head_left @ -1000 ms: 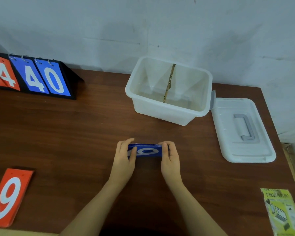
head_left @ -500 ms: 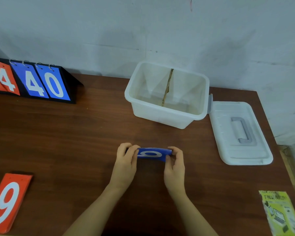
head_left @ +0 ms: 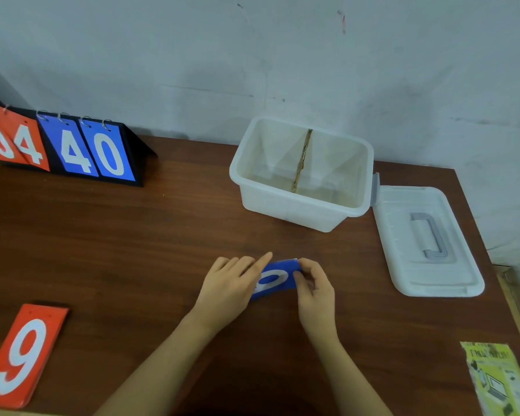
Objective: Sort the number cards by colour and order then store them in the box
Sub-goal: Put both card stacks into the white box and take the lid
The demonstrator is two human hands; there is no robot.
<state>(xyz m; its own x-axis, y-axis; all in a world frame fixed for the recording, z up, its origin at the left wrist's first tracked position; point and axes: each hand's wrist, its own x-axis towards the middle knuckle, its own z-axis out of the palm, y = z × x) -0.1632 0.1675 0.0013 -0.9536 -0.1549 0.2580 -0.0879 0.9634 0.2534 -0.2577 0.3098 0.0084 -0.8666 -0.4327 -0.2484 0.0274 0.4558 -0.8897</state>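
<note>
While right hand (head_left: 312, 283) pinches | blue cards (head_left: 275, 279) long axis left-right, tilted

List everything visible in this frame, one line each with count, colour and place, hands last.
blue cards: one stack, blue, white digit on top, table centre, between both hands
orange card: one stack, orange, white 9 on top, near left of table
flip scoreboard: one, black stand, orange 0 4 and blue 4 0, far left
box: one, translucent white, cardboard divider inside, no cards inside, far centre
lid: one, white, grey handle, right of box
leaflet: one, yellow-green, near right
table: one, dark brown wood
left hand: fingers over blue cards' left end
right hand: pinches blue cards' right end
</note>
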